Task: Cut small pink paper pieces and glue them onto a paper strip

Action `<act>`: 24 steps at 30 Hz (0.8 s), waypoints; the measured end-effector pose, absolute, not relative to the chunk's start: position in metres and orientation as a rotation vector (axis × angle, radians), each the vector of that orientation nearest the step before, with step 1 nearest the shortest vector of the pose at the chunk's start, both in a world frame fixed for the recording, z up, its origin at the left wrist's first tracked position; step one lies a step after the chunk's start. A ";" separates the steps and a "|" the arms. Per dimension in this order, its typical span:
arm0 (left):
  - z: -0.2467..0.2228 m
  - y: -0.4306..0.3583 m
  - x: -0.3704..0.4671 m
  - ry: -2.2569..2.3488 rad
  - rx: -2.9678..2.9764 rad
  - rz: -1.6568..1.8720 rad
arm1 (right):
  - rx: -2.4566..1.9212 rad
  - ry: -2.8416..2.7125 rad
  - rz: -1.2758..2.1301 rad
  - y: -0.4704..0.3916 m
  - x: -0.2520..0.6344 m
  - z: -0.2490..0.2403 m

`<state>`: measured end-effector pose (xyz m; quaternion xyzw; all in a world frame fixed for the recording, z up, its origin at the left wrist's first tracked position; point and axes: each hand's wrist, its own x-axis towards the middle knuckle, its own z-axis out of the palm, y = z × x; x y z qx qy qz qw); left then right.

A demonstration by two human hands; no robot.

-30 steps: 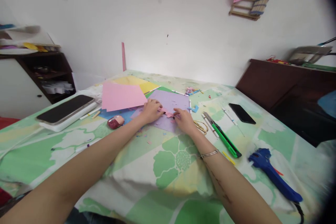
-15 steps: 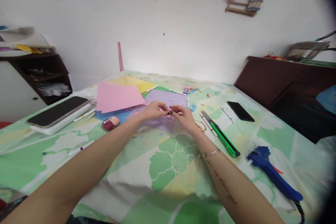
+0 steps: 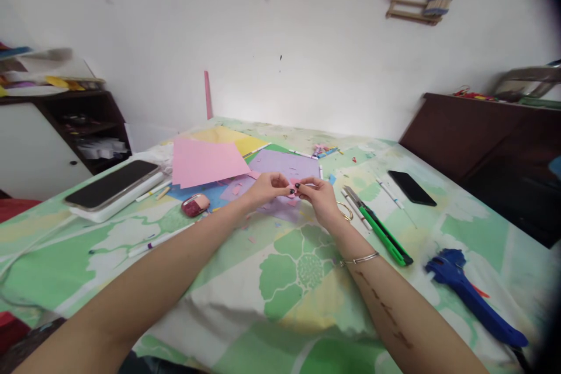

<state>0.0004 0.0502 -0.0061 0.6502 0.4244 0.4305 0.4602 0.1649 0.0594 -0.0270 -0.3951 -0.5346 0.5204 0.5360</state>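
My left hand (image 3: 268, 187) and my right hand (image 3: 318, 194) meet tip to tip over the purple sheet (image 3: 284, 162). Between their pinched fingers is a small piece of pink paper (image 3: 294, 182), mostly covered by the fingertips. Pink scraps lie on the purple sheet just below. Left of my left hand rests a large pink sheet (image 3: 208, 162), on top of blue and yellow sheets. Gold scissor handles (image 3: 346, 211) show partly behind my right wrist. Right of them lie a capped marker (image 3: 357, 210) and a green box cutter (image 3: 381, 231) with its blade out.
A blue glue gun (image 3: 473, 295) lies at the right front, its cord running off the edge. Behind it is a black phone (image 3: 412, 187). On the left are another phone (image 3: 114, 184) on a white box and a small pink-and-red case (image 3: 195, 205). A wall stands behind the table.
My view has swung slightly left, so everything sits further right in the picture. Both hands stay together, fingers and thumbs shifted a little, with more of the pink paper showing between them.
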 end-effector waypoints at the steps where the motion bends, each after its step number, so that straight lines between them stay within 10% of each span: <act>1: -0.006 0.049 0.002 1.033 1.587 1.069 | -0.932 -1.249 1.262 0.058 0.164 -0.026; 24: -0.015 0.059 -0.013 0.955 1.403 1.263 | -0.908 -1.239 1.475 0.050 0.160 -0.024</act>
